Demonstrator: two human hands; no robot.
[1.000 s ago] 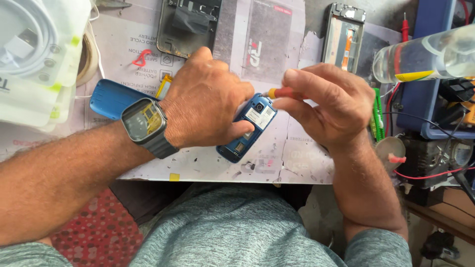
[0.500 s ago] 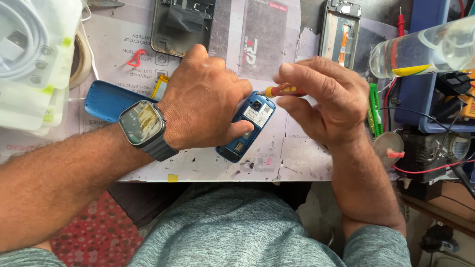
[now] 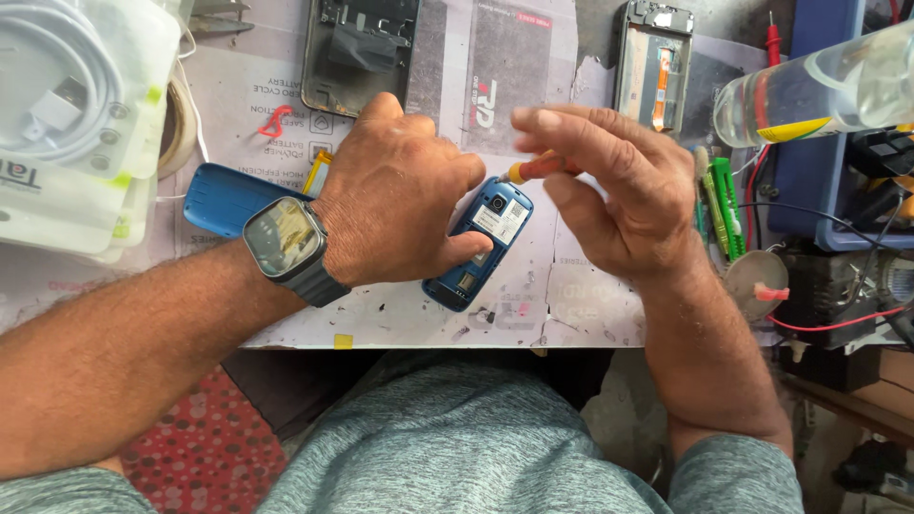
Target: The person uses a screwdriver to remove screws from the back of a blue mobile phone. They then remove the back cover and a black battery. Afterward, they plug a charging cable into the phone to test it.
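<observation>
Tabletop (image 3: pixel 419 328): paper-covered work surface under both of your hands, its near edge just short of your lap.

Clear plastic bottle (image 3: pixel 824 86): lying on its side, well beyond and to the right of your right fingers, over a blue bin (image 3: pixel 809 205).

Packaged white cable (image 3: pixel 57 114): in clear bags, far to the left of your left fingers.

Two opened phone frames: a dark one (image 3: pixel 362 48) just beyond your left knuckles, a slimmer one (image 3: pixel 652 67) beyond your right fingers.

Left hand (image 3: pixel 400 195): yours, palm down, with a square-faced watch (image 3: pixel 283 238) at the wrist. Its fingers are clamped on the blue phone, thumb pressed against the near side of the casing.

Right hand (image 3: pixel 619 190): yours, beside the left. Its fingers (image 3: pixel 552 128) are pinched together on the orange screwdriver handle, the upper ones stretched out over it.

Blue phone (image 3: pixel 481 243): back removed, innards and a white label showing; it lies tilted on the tabletop, partly under your left fingers and just below your right fingertips.

Blue back cover (image 3: pixel 219 195): flat on the tabletop, just behind your left wrist.

Green tweezers (image 3: pixel 725 195): just right of your right hand.

Orange screwdriver (image 3: pixel 533 169): small, only part of the handle shows between your right fingers; its tip meets the top end of the blue phone.
</observation>
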